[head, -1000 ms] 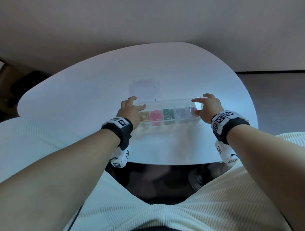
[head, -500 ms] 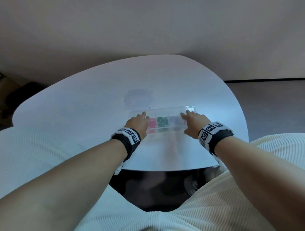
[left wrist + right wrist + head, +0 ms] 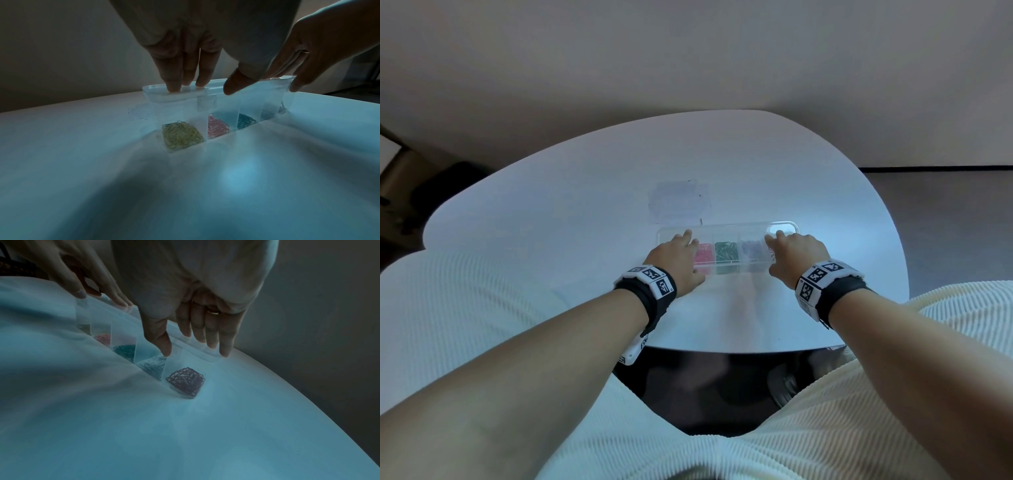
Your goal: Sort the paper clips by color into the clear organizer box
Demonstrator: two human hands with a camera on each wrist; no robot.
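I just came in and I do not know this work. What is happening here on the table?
A person sits at a white table with a clear organizer box in front of them. The left hand and the right hand press straight fingers down on top of the box, one hand at each end. The paper clips are already sorted: yellow clips, pink clips, green clips, bluish clips and dark red clips, each in its own compartment.

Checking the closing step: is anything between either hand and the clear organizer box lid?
Nothing visible. The left hand and right hand already press straight fingers on the clear plastic organizer box lid, at opposite ends.
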